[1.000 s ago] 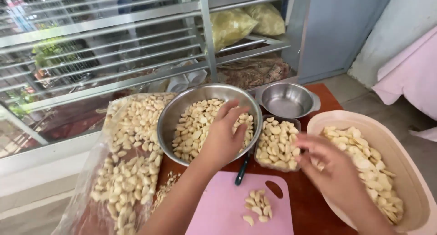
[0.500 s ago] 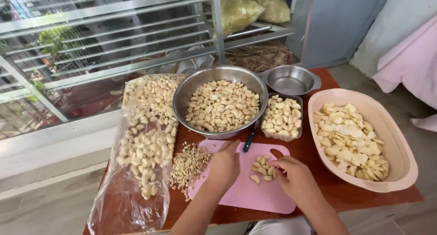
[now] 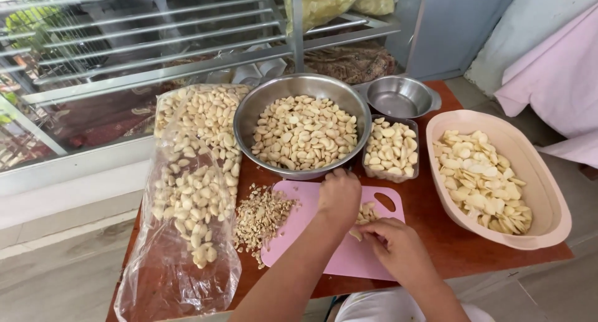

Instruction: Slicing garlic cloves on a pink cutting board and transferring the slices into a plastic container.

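My left hand is resting curled on the pink cutting board, though I cannot tell what it grips. My right hand is pinching a garlic clove among the cloves on the board, just before the steel bowl.

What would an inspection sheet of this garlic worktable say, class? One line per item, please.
Surface: wooden table, reddish brown, crowded.
Job's things: pink cutting board with a few garlic cloves; steel bowl of peeled cloves.
Clutter: clear bag of cloves, trimmings pile, small plastic tub, empty steel pot, beige basin of slices.
Grips: left hand and right hand on the board, at the cloves.
Cables: nothing seen.
Surroundings: metal grille, pink cloth.
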